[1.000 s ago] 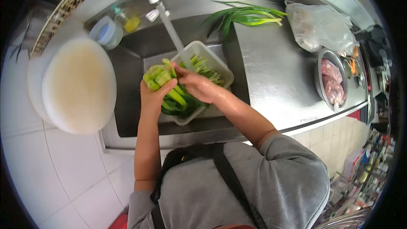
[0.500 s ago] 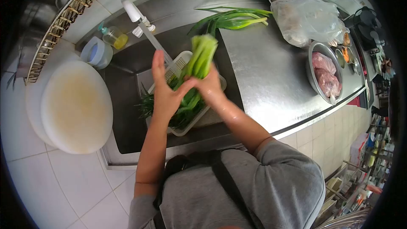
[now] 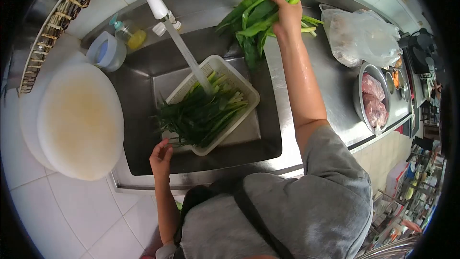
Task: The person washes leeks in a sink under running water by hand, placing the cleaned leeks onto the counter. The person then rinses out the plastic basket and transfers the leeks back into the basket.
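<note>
My right hand point(image 3: 289, 17) is closed around a bunch of leafy greens point(image 3: 261, 19) with thick pale stems, raised over the back of the steel counter. The stems point up and right, and the broad leaves hang over the sink's edge. My left hand point(image 3: 161, 158) is at the sink's front left with fingers loosely curled and apart, close to the thin leaf tips. A cream plastic basket point(image 3: 250, 91) sits tilted in the sink point(image 3: 139, 148), holding thin dark-green vegetables point(image 3: 206, 120). Water runs from the white faucet point(image 3: 155, 4) onto them.
Long green onions point(image 3: 310, 21) lie partly hidden behind my right hand. A plastic bag point(image 3: 359, 36) and a steel bowl point(image 3: 360, 110) of bagged meat point(image 3: 374, 103) stand right. Round white boards point(image 3: 79, 122), a soap bottle point(image 3: 135, 38) and a plastic tub point(image 3: 111, 55) are left.
My right hand has carried the leafy greens from above the basket up and right to the counter. My left hand has moved down to the sink's front left. The basket's contents now show.
</note>
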Available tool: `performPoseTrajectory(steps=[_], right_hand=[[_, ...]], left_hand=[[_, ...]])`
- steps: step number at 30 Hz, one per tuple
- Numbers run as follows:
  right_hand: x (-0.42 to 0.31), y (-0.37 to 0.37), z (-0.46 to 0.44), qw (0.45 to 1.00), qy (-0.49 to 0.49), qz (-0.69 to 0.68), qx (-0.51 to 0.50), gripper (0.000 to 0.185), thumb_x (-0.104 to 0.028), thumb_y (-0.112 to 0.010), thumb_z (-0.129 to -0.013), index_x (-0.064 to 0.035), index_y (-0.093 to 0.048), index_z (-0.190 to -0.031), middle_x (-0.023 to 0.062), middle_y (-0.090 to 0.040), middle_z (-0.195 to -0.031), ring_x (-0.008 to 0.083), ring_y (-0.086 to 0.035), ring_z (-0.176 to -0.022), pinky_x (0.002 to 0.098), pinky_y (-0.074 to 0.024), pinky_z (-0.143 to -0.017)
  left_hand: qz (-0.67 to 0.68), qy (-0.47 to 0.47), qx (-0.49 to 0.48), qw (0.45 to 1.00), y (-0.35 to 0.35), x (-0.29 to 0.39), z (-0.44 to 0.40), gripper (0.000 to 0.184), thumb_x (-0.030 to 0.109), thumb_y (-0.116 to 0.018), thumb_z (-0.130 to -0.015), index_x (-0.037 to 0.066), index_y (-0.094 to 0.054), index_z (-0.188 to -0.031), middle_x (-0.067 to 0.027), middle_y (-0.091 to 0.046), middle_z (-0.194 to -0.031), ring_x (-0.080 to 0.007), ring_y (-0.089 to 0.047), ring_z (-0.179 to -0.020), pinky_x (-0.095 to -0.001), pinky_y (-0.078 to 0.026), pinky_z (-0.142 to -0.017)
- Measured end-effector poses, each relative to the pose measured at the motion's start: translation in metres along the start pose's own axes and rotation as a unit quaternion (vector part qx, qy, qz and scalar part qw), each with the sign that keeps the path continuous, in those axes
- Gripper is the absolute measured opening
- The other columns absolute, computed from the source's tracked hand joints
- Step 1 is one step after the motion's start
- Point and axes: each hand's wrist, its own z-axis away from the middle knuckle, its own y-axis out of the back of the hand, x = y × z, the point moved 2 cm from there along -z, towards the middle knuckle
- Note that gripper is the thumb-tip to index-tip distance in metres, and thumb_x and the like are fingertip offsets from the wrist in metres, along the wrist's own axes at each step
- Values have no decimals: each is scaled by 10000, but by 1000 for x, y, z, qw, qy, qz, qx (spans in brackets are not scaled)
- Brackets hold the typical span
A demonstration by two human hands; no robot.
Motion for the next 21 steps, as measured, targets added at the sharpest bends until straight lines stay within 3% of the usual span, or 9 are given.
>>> performPoseTrajectory(steps=[7, 10, 12, 13, 15, 18, 21], right_hand=[[46, 28, -91, 976, -144, -123, 111, 227, -16, -700, -757, 9, -598, -958, 124, -638, -941, 293, -633, -866, 473, -535, -795], [57, 73, -136, 970, -118, -171, 125, 208, -34, -687, -780, 25, -585, -952, 138, -647, -945, 309, -639, -871, 482, -540, -790], [50, 85, -130, 944, -94, -156, 274, 485, 47, -726, -699, 35, -447, -1095, 184, -593, -1053, 274, -634, -823, 431, -546, -710], [58, 100, -137, 932, -85, -153, 316, 510, 30, -740, -699, 36, -446, -1116, 207, -586, -1104, 316, -634, -808, 473, -546, -698], [97, 167, -167, 908, -156, -81, 381, 516, -9, -747, -713, 31, -446, -1130, 196, -588, -1108, 321, -626, -813, 476, -536, -700], [112, 208, -182, 895, -226, 27, 383, 522, -64, -743, -737, 27, -452, -1160, 180, -586, -1122, 312, -617, -826, 462, -524, -711], [109, 191, -169, 901, -202, 23, 384, 539, -119, -726, -763, 31, -451, -1202, 170, -574, -1150, 282, -606, -864, 429, -516, -716]], left_hand=[[7, -7, 0, 1000, 7, 7, -1, 271, -11, -614, -865, -18, -600, -1135, -85, -636, -1106, -155, -608, -995, -276, -470, -901], [-11, -12, -13, 1000, 11, 0, -1, 270, 21, -622, -870, -6, -607, -1138, -79, -645, -1088, -168, -609, -1007, -291, -463, -907], [-11, -15, -23, 1000, 9, -1, -2, 253, 22, -619, -872, -6, -614, -1123, -79, -649, -1080, -165, -608, -1006, -290, -461, -908], [-3, -14, -27, 1000, 5, 2, -1, 234, 9, -610, -874, -13, -618, -1107, -81, -650, -1077, -155, -608, -999, -280, -463, -908], [7, -12, -41, 999, -2, 10, -1, 216, -7, -600, -875, -19, -623, -1089, -82, -651, -1074, -145, -608, -993, -271, -464, -906], [15, -8, -65, 998, -18, 29, -5, 219, -9, -597, -874, -15, -624, -1092, -76, -652, -1072, -146, -608, -992, -272, -464, -901], [13, -10, -79, 997, -32, 47, -12, 223, -4, -594, -877, -11, -625, -1097, -70, -654, -1070, -145, -607, -986, -269, -463, -895]])
